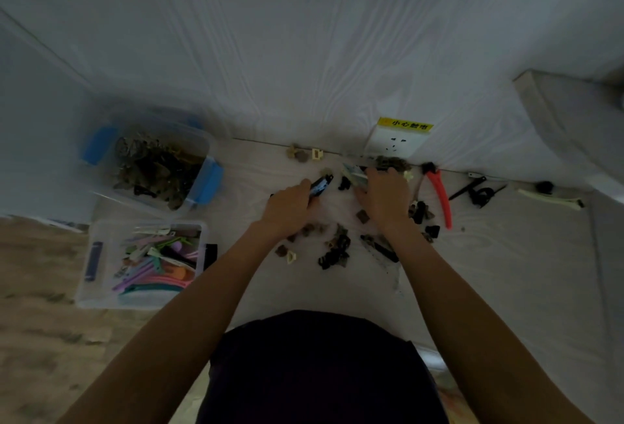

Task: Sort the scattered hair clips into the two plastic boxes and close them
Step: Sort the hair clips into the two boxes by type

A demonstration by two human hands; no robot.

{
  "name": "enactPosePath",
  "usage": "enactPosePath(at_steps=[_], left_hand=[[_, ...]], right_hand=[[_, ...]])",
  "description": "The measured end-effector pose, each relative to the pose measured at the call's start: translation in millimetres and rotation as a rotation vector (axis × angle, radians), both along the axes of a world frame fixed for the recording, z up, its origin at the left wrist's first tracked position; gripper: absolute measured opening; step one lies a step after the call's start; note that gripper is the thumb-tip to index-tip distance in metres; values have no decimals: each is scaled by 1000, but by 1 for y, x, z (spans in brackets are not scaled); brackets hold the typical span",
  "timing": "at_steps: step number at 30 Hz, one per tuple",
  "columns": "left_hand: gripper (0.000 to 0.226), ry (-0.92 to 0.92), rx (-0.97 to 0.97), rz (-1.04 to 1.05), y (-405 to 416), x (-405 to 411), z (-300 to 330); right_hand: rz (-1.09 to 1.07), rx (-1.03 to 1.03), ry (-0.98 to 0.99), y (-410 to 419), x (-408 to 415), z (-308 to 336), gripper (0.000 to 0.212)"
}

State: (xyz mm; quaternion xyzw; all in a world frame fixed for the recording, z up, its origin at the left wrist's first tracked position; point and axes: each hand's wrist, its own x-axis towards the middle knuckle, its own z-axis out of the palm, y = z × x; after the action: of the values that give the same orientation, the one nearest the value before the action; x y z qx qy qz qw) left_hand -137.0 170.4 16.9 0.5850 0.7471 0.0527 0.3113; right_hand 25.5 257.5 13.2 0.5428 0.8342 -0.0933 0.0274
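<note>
— Hands first: what does each one have?

— The left hand (290, 202) has its fingers curled round a dark clip with a pale blue face (320, 186); the clip sticks out past the fingertips toward the wall. The right hand (383, 195) is curled over a flat greenish-grey clip (354, 174), which pokes out to the left of its fingers. How tightly it pinches, I cannot tell; the frame is blurred.

— And the loose clips?

— Small brown and black claw clips (332, 249) lie scattered on the white surface (506, 271) under and between the two wrists. Another brown cluster (391, 163) sits against the back edge, just beyond the right fingers, below a wall socket (393, 143) with a yellow label. A long orange clip (442, 197) lies to the right of the right hand, with black clips (479, 192) and a cream clip (550, 200) further along the back edge.

— The boxes?

— Both at the left edge, well apart from the hands, both open. The far box with blue latches (209, 183) holds dark claw clips. The near clear box (101, 295) holds long pastel clips in pink, purple and green.
</note>
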Motion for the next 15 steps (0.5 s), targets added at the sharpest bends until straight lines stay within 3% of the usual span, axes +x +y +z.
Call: enactPosePath(at_steps=[4,10,15], left_hand=[[25,-147,24,55,-13,-5,5],[29,-244,97,186,-29,-7,10],[28,-259,134,211,-38,-14,17]], right_hand=[[11,-40,-82,4,-15,4,17],[102,-142,-284,4,-23,14,22],[29,-80,-102,-11,-15,9,24]])
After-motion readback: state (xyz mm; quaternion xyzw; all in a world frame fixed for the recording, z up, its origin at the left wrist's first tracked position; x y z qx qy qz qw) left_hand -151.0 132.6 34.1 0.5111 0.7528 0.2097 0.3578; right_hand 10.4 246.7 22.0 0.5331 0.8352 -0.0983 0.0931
